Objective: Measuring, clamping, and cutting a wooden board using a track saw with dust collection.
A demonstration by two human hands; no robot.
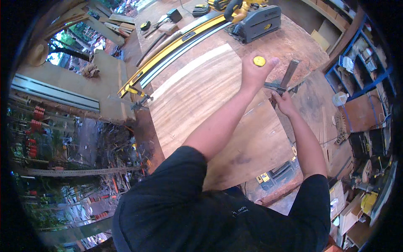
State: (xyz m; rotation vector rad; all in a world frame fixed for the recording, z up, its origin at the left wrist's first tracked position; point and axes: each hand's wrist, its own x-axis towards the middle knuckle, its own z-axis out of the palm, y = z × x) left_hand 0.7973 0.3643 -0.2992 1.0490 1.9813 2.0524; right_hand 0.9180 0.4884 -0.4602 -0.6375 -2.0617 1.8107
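Holding a clamp (275, 87) by its yellow handle (259, 61) in the closed grip of the left hand (254, 72), at the right edge of the wooden board (201, 96), with the dark bar (290, 73) slanting away from the nearer right hand (286, 104), of unclear grip.

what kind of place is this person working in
Most likely a woodworking shop: there is a broad wooden panel, a yellow-handled bar clamp at its left edge, and a grey-and-yellow circular saw beyond it.
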